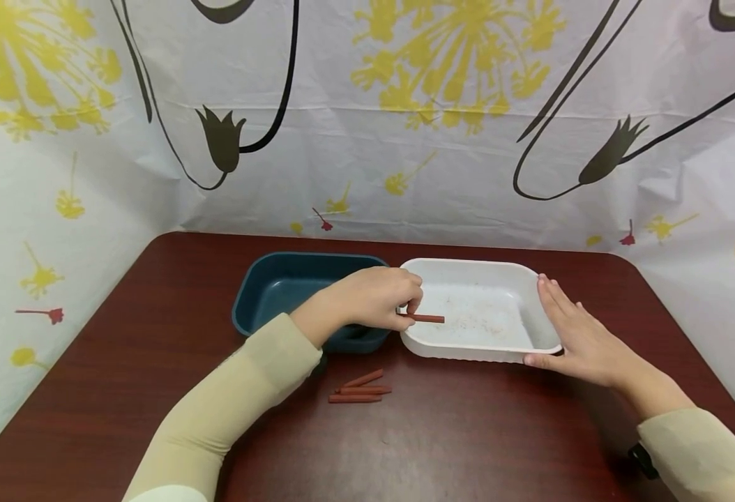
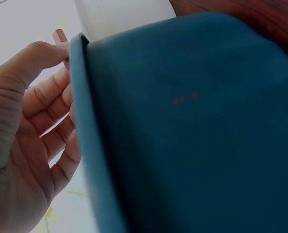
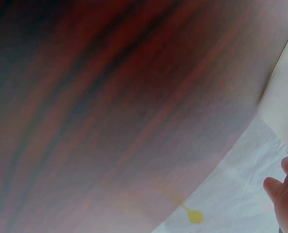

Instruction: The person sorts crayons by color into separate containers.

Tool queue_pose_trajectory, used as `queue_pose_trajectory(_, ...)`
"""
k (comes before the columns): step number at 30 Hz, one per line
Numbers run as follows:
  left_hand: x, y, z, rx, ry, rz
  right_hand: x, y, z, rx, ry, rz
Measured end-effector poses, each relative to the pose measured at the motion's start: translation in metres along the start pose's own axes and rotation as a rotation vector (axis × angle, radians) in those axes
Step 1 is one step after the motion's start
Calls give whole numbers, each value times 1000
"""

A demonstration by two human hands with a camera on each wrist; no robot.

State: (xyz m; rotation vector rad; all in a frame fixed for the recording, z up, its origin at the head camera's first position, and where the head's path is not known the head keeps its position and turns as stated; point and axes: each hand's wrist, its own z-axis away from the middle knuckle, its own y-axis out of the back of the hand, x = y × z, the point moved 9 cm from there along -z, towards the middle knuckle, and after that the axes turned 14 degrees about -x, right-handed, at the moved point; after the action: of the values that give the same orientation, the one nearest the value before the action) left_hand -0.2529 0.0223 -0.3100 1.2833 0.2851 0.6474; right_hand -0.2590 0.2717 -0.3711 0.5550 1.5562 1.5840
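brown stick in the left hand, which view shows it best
The head view: the brown stick shows along its length, pinched by the left hand over the white tray. The left wrist view catches only its tip behind the blue tray. The right wrist view misses it.

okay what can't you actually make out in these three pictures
- Head view: the blue tray near right part, hidden by the left hand.
- Left wrist view: the brown stick beyond its tip, hidden by the tray rim.
- Right wrist view: most of the right hand, cut off by the edge; the table is blurred.
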Motion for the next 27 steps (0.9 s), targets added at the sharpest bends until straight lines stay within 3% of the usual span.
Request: queue_pose_trajectory(27, -22, 2, -18, 73, 30, 59, -2, 0, -2, -8, 18, -8)
